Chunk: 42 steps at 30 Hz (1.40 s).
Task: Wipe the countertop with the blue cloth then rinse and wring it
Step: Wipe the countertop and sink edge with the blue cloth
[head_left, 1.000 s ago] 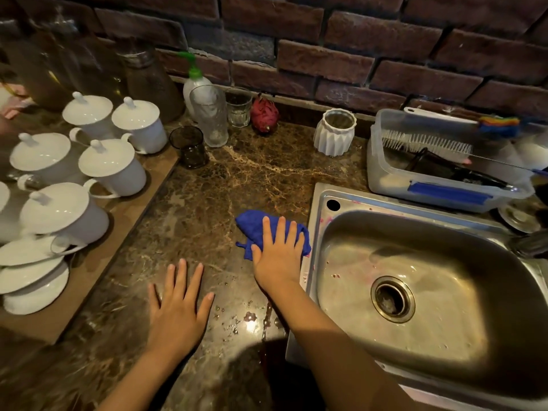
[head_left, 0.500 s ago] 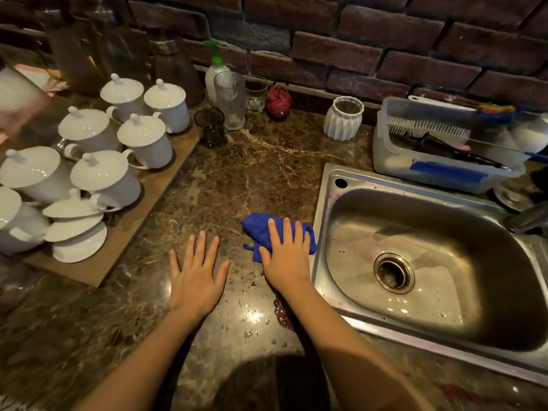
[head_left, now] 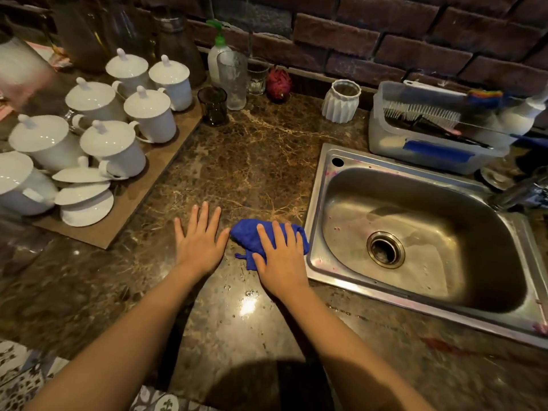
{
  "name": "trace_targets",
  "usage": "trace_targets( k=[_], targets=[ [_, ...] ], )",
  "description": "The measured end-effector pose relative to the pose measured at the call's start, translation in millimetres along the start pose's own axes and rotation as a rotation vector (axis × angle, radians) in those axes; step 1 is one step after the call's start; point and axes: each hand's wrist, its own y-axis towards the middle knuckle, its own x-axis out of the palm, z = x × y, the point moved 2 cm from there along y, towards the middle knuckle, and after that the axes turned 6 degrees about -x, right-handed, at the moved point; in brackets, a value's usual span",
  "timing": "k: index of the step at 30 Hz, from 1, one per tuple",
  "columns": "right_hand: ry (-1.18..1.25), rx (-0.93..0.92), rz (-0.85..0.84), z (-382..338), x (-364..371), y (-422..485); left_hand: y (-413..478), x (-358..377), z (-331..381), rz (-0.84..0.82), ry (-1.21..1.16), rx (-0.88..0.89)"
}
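The blue cloth [head_left: 248, 236] lies bunched on the brown marble countertop [head_left: 255, 161], just left of the steel sink [head_left: 415, 232]. My right hand [head_left: 280, 259] presses flat on the cloth, fingers spread, covering its right half. My left hand [head_left: 199, 243] rests flat on the bare counter beside the cloth, fingers apart, its thumb almost touching the cloth's left edge. Water drops and a wet sheen show on the counter near my wrists. A reddish stain [head_left: 439, 345] marks the counter in front of the sink.
Several white lidded cups [head_left: 148, 114] stand on a brown board [head_left: 124, 203] at the left. Glasses [head_left: 232, 80], a soap bottle [head_left: 216, 51], a white ribbed vase [head_left: 341, 100] and a plastic tub of brushes [head_left: 430, 134] line the brick wall. A tap [head_left: 522, 192] sits at the sink's right.
My right hand has drawn the cloth toward me along the sink's edge. My left hand has slid closer to the cloth. The view has shifted, showing more of the counter's front.
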Motion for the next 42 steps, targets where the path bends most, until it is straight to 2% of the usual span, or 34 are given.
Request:
trace_targets(
  k=[6,8,14,17,19,21,23,27,29,31,36,42],
  targets=[
    [-0.127,-0.042,0.014,-12.7,2.9,-24.8,3.8,-9.2,-10.8,-0.131,-0.156,0.026],
    [-0.147,-0.053,0.029,-13.4,7.1,-30.9,-6.3,-13.2,-21.4,-0.094,-0.186,0.029],
    [-0.089,-0.084,0.038,-24.0,6.0,-58.4,-54.2,-3.8,-66.2,0.027,-0.057,-0.123],
    [0.111,-0.123,0.101,-17.6,-14.9,-52.8,-58.6,2.5,-69.6,0.060,-0.013,-0.108],
    [0.314,-0.078,0.130,-8.0,-37.9,-32.8,-57.7,3.7,-68.8,0.075,-0.011,-0.108],
    [0.364,-0.038,0.210,1.1,-59.4,1.4,-57.2,4.6,-69.4,0.083,0.002,-0.112],
    [0.304,-0.039,0.197,7.1,-68.2,44.9,-56.6,5.9,-70.5,0.084,0.007,-0.119],
    [0.173,0.004,-0.163,3.7,-43.4,108.8,-55.2,6.6,-70.1,0.094,0.010,-0.117],
    [0.136,0.001,-0.258,-5.1,-24.0,110.5,-55.1,7.9,-70.7,0.101,0.017,-0.119],
    [0.117,-0.023,-0.204,-12.7,-10.5,96.7,-55.3,8.6,-71.1,0.106,0.030,-0.118],
    [-0.034,-0.244,-0.074,-23.2,2.7,39.6,-55.5,7.7,-69.3,0.111,0.022,-0.110],
    [0.006,-0.351,-0.028,-26.0,12.7,-24.3,-57.1,7.1,-69.8,0.137,0.006,-0.091]
  ],
)
